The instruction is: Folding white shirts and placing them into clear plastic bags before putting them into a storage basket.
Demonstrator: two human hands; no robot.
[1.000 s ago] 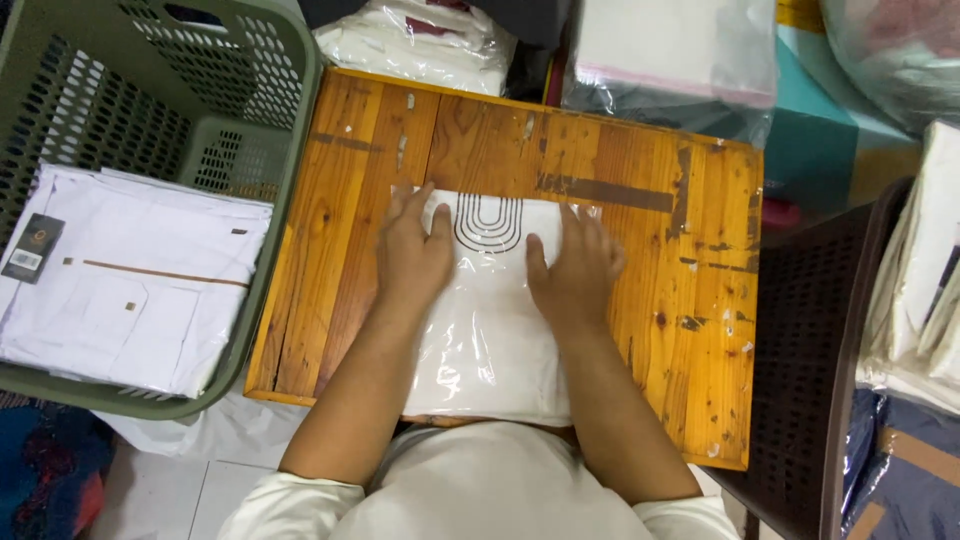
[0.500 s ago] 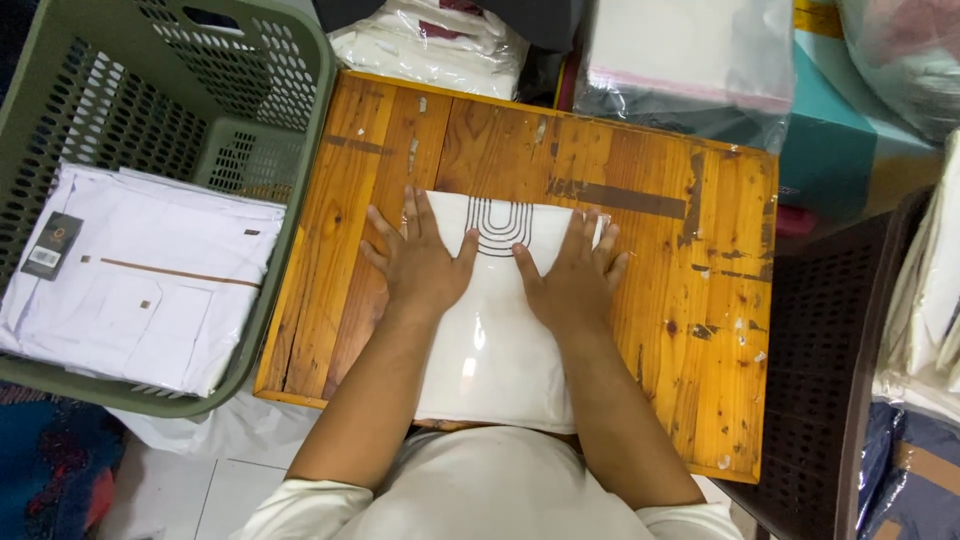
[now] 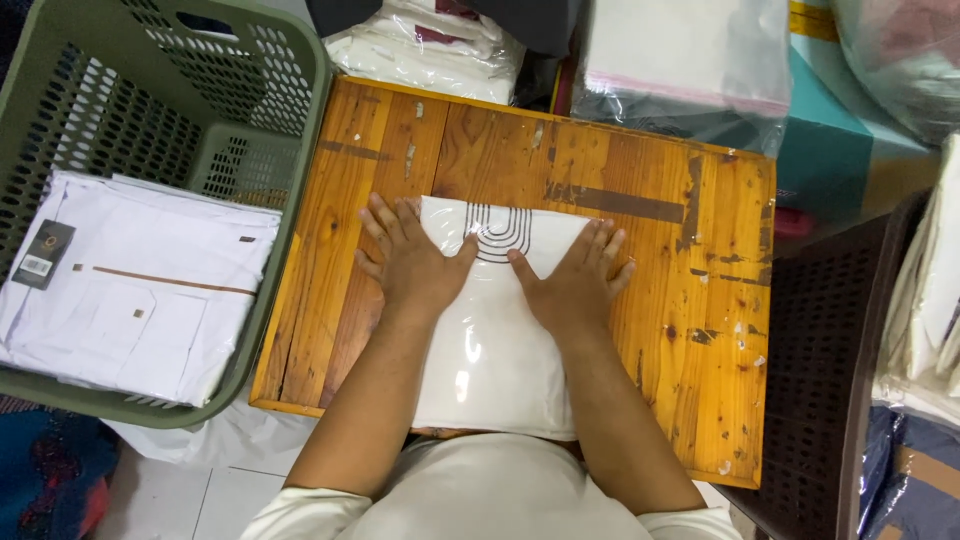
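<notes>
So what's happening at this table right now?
A person is pressing both palms flat on a white garment sealed in a clear plastic bag, which lies on a wooden board. The left hand and right hand rest side by side near the bag's top end, fingers spread. Beside the board, a green laundry basket holds a folded white shirt. More bagged white clothes sit behind the board.

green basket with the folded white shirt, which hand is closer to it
Left. The left hand lies flat on the bagged white garment, on the side toward the green basket; the right hand presses the bag's other side, farther away.
</notes>
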